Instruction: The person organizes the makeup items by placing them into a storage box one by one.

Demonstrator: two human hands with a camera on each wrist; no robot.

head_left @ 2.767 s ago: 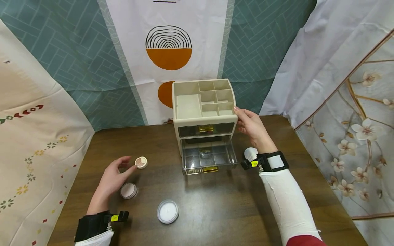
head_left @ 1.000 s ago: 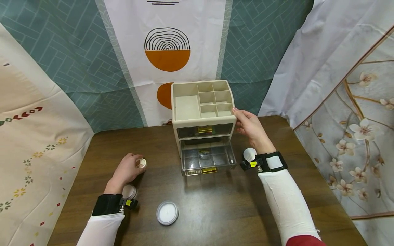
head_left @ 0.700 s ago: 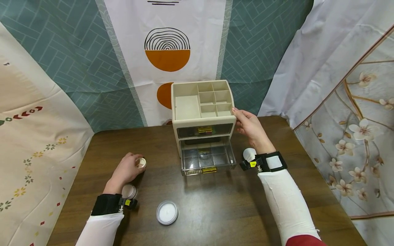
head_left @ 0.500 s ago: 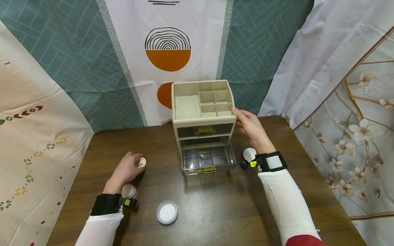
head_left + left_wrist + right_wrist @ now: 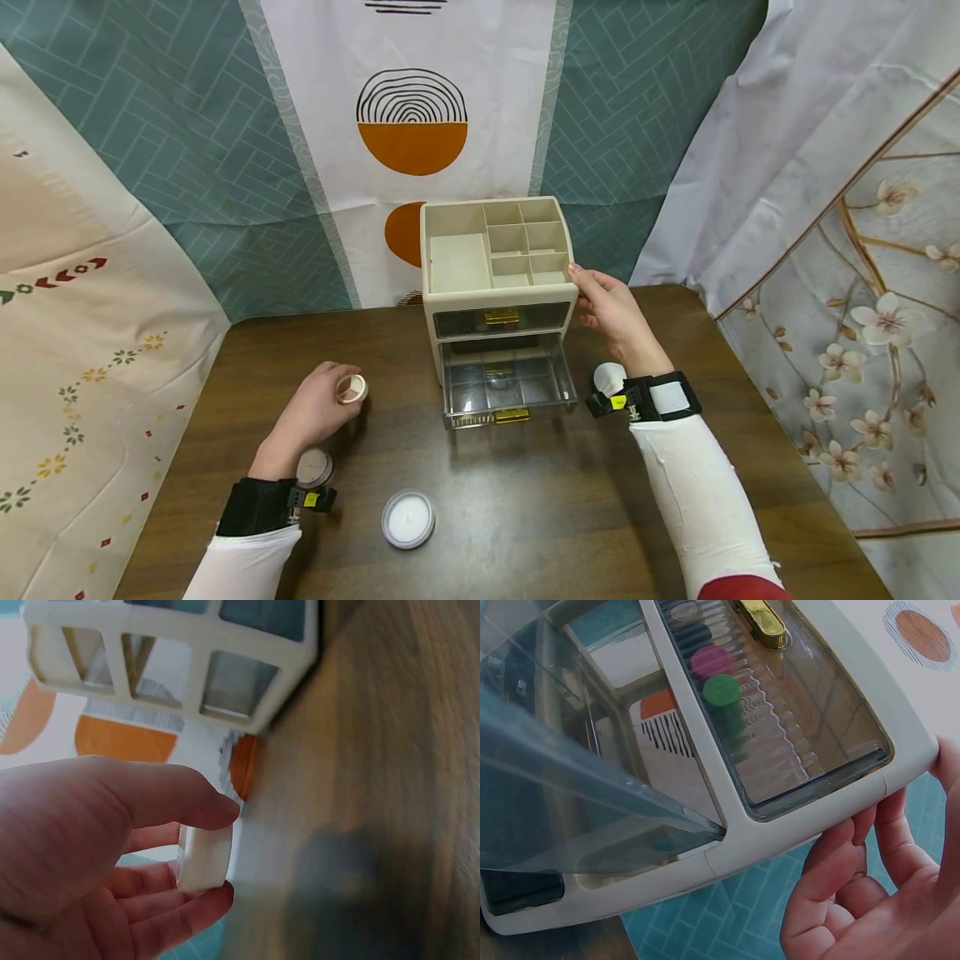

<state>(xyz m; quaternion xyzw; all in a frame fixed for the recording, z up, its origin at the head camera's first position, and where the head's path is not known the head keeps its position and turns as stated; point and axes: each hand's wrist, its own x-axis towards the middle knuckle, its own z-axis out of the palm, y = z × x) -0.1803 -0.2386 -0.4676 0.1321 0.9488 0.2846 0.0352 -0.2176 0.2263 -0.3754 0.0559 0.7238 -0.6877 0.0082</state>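
My left hand (image 5: 318,404) pinches a small round cream pan compact (image 5: 352,390), its face split into three sections. In the left wrist view, the cream compact (image 5: 205,859) sits on edge between thumb and fingers, apart from the table. My right hand (image 5: 613,312) holds the right side of a cream drawer organizer (image 5: 498,287), thumb at its top front edge and fingers bent against its side wall (image 5: 840,817). The organizer's clear lower drawer (image 5: 506,387) is pulled out; its upper drawer (image 5: 502,318) is closed.
A round lidded jar (image 5: 314,468) is beside my left wrist. Nearer the front stands a round clear-rimmed white container (image 5: 408,518). Another white round item (image 5: 610,378) is by my right wrist. Pink and green round items (image 5: 721,690) show inside the upper drawer.
My left hand closed its fingers on the cream compact, and has now lifted and tilted it, moving slightly right. My right hand keeps its place on the organizer.
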